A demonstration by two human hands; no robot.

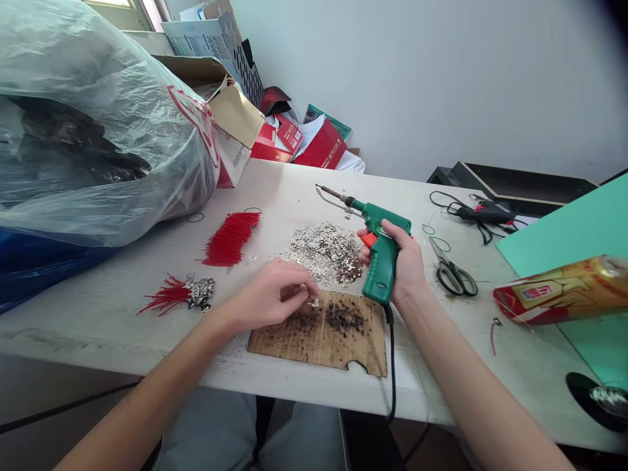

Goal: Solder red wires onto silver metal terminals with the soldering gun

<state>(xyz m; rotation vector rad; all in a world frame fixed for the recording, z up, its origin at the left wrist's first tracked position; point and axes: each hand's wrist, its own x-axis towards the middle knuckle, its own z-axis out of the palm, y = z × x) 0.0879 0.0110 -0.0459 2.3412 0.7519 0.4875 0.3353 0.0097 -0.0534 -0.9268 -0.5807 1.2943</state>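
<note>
My right hand (403, 265) grips a green soldering gun (379, 252) with an orange trigger, its tip raised and pointing up and left, away from the board. My left hand (275, 296) is closed in a pinch on a small metal piece (313, 303) at the top edge of a scorched wooden board (328, 330). Just behind the board lies a pile of small silver metal pieces (326, 252). A bundle of short red wires (230, 239) lies to the left, and a smaller bunch of red wires with metal pieces attached (181, 294) sits nearer the table's front edge.
A big clear plastic bag (98, 124) fills the left side. Scissors (454, 275), a black tool with cables (483, 212), a red-and-gold packet (564, 291) and a green sheet (579, 235) lie to the right. Cardboard and red boxes (294, 140) stand at the back by the wall.
</note>
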